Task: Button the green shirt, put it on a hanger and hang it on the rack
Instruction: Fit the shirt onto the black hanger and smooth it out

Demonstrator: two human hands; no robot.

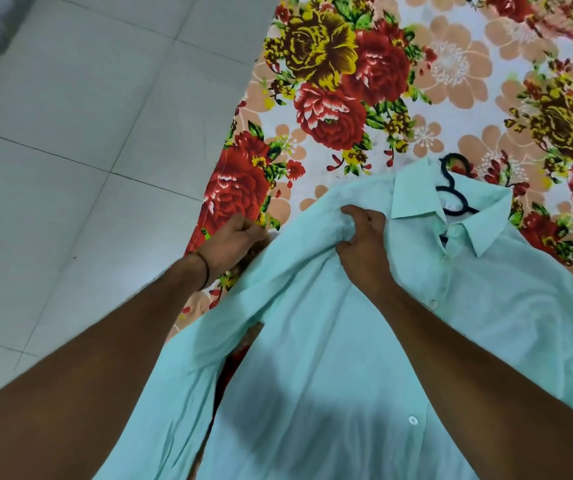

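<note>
The pale green shirt [330, 341] lies front up on the flowered bed, its placket buttoned and its collar pointing away from me. A dark hanger [451, 183] sits inside the neck, with the hook sticking out past the collar. My right hand [361, 244] grips a bunch of cloth at the shirt's left shoulder. At the bed's edge my left hand [233, 240], a dark band on its wrist, has curled fingers at the shoulder's outer edge; what it holds is hidden by the cloth.
The bed sheet [416, 81] with red, yellow and peach flowers fills the right side. Grey floor tiles [87, 133] cover the left. No rack is in view.
</note>
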